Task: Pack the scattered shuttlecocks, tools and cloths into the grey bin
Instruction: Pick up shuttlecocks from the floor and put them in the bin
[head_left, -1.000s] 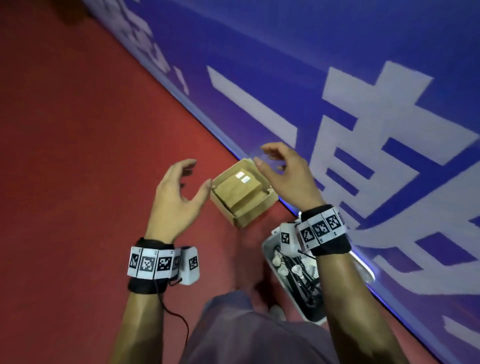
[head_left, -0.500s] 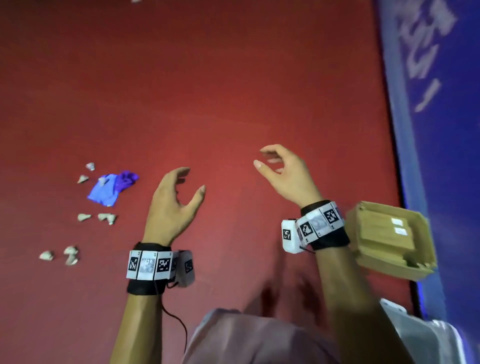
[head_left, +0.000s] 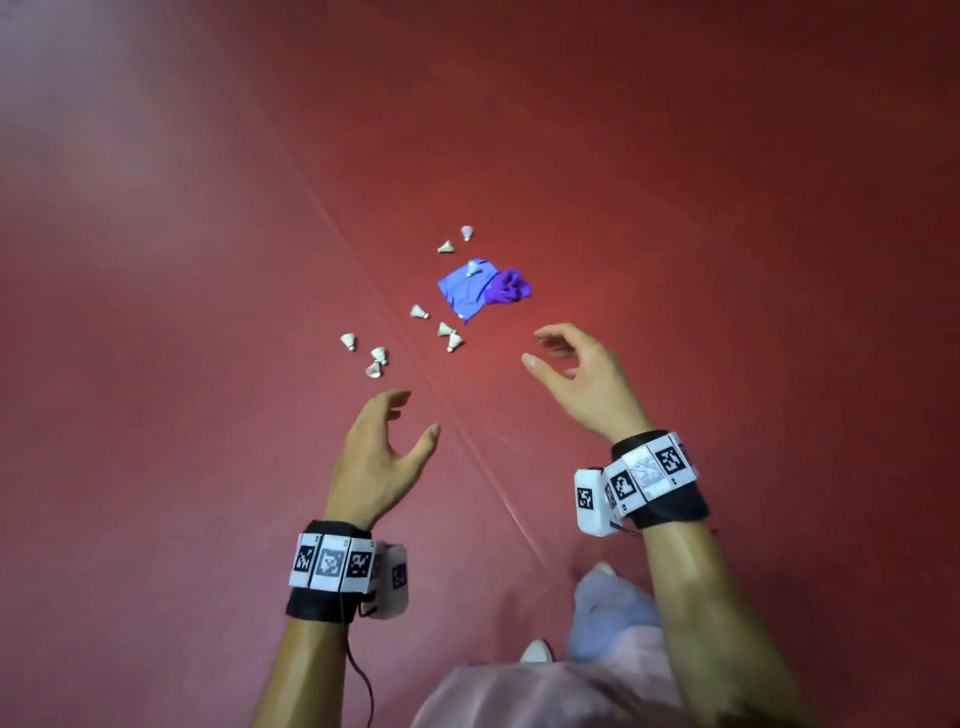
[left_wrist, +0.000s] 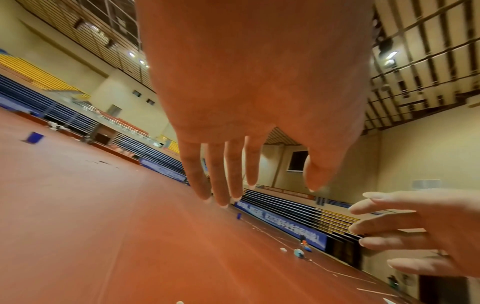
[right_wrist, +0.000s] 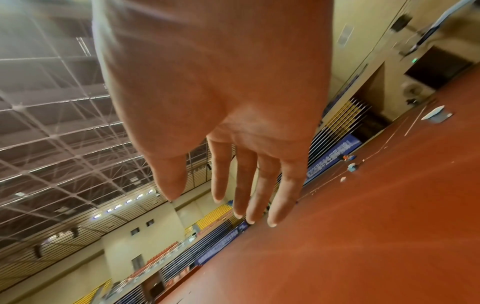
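Several white shuttlecocks (head_left: 375, 360) lie scattered on the red floor ahead of me in the head view. Among them lies a blue cloth (head_left: 464, 290) with a shuttlecock (head_left: 472, 268) on it, and a crumpled purple cloth (head_left: 509, 286) touches its right side. My left hand (head_left: 410, 415) hovers just short of the nearest shuttlecocks, fingers relaxed and empty. Empty too, my right hand (head_left: 540, 349) hangs with loose fingers right of the pile. Both wrist views show spread fingers (left_wrist: 221, 181) and fingers (right_wrist: 244, 185) holding nothing. The grey bin is out of view.
The red sports floor (head_left: 727, 208) stretches all round, crossed by a thin pale line (head_left: 467, 441). My knee and shoe (head_left: 602, 608) show at the bottom. Far off, the wrist views show blue barrier boards (left_wrist: 285, 222) and small objects (left_wrist: 298, 252) on the floor.
My view has swung left, away from the blue barrier, the cardboard box and the grey bin. The shuttlecocks and cloths now lie straight ahead of my hands, which stay empty.
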